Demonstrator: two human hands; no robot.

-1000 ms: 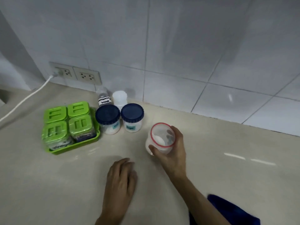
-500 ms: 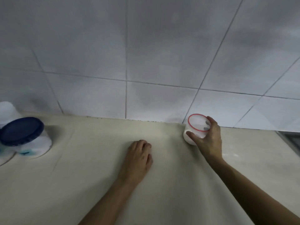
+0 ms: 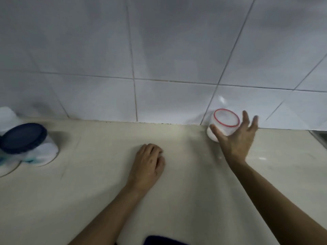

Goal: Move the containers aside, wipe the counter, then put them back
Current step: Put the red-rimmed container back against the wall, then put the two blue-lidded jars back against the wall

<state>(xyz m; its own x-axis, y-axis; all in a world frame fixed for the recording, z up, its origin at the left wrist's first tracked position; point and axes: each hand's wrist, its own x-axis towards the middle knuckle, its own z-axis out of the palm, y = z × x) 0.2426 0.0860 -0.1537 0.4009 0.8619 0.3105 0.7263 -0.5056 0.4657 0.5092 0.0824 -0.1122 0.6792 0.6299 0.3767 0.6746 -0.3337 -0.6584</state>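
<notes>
We see red-rimmed container (image 3: 223, 125) upright on counter (image 3: 88, 191), at foot of tiled wall (image 3: 159, 50), right of centre. Our right hand (image 3: 236, 138) just in front, fingers spread wide, thumb at container's side; contact unclear. Our left hand (image 3: 147, 162) loosely curled, knuckles down on counter, holding nothing. Blue-lidded jar (image 3: 26, 142) far left, blurred. Dark blue cloth (image 3: 164, 241) at bottom edge.

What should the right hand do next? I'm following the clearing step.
Probably draw back and go left for the blue-lidded jar. The right hand is open, fingers spread, and the red-rimmed container stands upright by the wall, so it looks set down.
</notes>
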